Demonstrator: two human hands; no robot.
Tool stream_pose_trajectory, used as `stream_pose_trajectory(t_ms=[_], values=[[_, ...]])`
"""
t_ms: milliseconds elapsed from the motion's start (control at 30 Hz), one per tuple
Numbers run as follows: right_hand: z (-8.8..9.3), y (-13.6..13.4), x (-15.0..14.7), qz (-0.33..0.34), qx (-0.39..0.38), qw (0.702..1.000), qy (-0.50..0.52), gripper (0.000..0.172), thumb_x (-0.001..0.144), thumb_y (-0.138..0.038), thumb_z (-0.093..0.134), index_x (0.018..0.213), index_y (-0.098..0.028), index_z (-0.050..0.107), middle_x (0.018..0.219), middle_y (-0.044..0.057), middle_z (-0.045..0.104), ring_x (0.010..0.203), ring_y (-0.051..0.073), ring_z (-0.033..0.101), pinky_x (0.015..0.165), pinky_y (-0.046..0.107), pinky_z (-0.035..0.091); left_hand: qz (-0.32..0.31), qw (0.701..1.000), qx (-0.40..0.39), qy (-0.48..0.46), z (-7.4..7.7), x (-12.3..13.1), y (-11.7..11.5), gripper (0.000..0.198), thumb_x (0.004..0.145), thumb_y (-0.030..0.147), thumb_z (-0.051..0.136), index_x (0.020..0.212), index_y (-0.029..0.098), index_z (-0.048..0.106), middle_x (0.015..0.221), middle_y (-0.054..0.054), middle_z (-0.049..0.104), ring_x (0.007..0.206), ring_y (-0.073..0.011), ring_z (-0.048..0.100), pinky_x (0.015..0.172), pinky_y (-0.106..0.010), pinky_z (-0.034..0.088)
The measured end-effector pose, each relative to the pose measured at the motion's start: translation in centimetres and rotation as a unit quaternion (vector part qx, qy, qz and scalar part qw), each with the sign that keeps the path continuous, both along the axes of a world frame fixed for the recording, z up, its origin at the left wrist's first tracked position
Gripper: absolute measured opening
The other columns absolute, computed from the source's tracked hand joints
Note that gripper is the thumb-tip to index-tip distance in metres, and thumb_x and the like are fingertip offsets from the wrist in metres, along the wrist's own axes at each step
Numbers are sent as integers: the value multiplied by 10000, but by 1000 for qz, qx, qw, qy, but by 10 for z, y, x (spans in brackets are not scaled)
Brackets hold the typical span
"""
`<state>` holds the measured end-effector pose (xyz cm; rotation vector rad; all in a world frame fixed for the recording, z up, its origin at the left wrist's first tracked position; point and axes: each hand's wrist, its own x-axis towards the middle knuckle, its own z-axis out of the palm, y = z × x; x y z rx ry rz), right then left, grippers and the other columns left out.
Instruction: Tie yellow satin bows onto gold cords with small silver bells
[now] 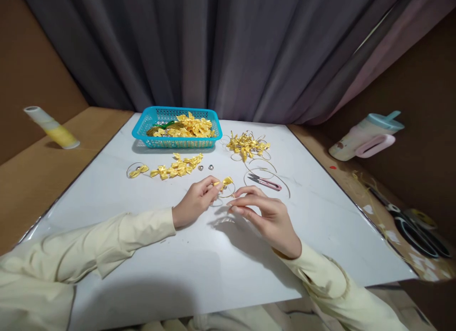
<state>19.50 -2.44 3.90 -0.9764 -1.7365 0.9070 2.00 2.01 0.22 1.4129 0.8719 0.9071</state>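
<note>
My left hand [199, 198] pinches a yellow ribbon bow [227, 181] with a small silver bell, set on a thin wire ring [231, 192]. Just to the right, my right hand [265, 212] has its fingers curved, thumb and index close together near the ring's lower right side; whether something thin is between them is too small to tell. Beyond my left hand lie a row of yellow bows [180, 167], two silver bells [211, 167] and a wire ring with a bow [138, 170]. Pink-handled snips [264, 182] rest beside loose wire [289, 191].
A blue basket [177, 142] of bows stands at the back, beside a pile of bows on rings [246, 145]. A yellow thread spool [60, 134] is far left. At right are a lidded cup [363, 137] and black scissors [413, 231].
</note>
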Motion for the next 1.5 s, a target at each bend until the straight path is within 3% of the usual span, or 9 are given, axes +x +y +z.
stream_pose_trajectory(t_ms=[133, 267, 367, 567, 667, 800, 1033, 1333, 1500], values=[[-2, -2, 1, -36, 21, 999, 25, 153, 772, -151, 639, 869, -251, 704, 878, 35, 699, 867, 189, 627, 806, 348, 493, -8, 1000, -5, 2, 1, 0, -1, 270, 844, 422, 478, 783, 160, 464, 521, 84, 316, 450, -52, 276, 421, -176, 222], [-1, -5, -1, -51, -46, 997, 28, 122, 744, -189, 671, 844, -242, 718, 843, 29, 720, 772, 188, 661, 731, 329, 526, -1, 1000, -19, -4, 2, 0, -1, 285, 832, 440, 488, 777, 162, 460, 523, 82, 319, 444, -50, 275, 411, -173, 222], [0, -4, -2, -39, -113, 991, 65, 98, 696, -218, 716, 790, -237, 736, 848, 33, 724, 820, 198, 661, 762, 326, 524, 2, 1000, -20, -10, 2, 1, -1, 287, 831, 441, 492, 781, 160, 463, 524, 82, 320, 445, -49, 274, 408, -171, 220], [-4, 10, 1, -16, -302, 928, 218, 96, 620, -248, 766, 706, -226, 731, 834, 26, 714, 814, 156, 630, 774, 298, 487, 0, 999, -35, -22, 1, 1, 0, 288, 829, 439, 501, 777, 160, 455, 522, 86, 313, 448, -47, 272, 412, -170, 215], [-6, 15, 4, -8, -347, 901, 259, 81, 600, -242, 772, 652, -228, 712, 840, 12, 706, 772, 133, 608, 757, 286, 464, -1, 999, -29, -21, 0, 1, 0, 289, 830, 441, 499, 790, 156, 467, 521, 84, 315, 455, -51, 288, 423, -174, 224], [-8, 18, 6, 6, -347, 894, 282, 95, 600, -233, 765, 584, -221, 673, 884, -11, 669, 703, 101, 555, 679, 263, 436, 4, 999, -35, -17, 0, 1, 1, 301, 820, 455, 503, 790, 159, 462, 524, 83, 320, 455, -52, 295, 422, -174, 228], [-12, 19, 7, -2, -347, 894, 283, 135, 585, -261, 775, 599, -199, 656, 582, -30, 563, 610, 102, 502, 639, 257, 406, 0, 1000, -24, -19, 1, 2, 0, 309, 814, 463, 507, 761, 162, 455, 519, 85, 310, 445, -47, 274, 416, -174, 218], [-12, 21, 8, -16, -332, 893, 303, 143, 611, -231, 763, 726, -200, 684, 635, -17, 633, 613, 88, 526, 620, 217, 406, -1, 1000, -24, -13, 0, 1, 0, 292, 822, 448, 497, 767, 164, 455, 517, 87, 312, 445, -50, 275, 418, -173, 225], [-8, 20, 9, 12, -323, 893, 314, 126, 652, -216, 743, 761, -195, 684, 676, -6, 656, 514, 52, 461, 467, 169, 357, 3, 1000, -25, -8, 2, 2, 0, 300, 819, 456, 496, 764, 163, 456, 516, 86, 319, 445, -49, 275, 414, -171, 213]])
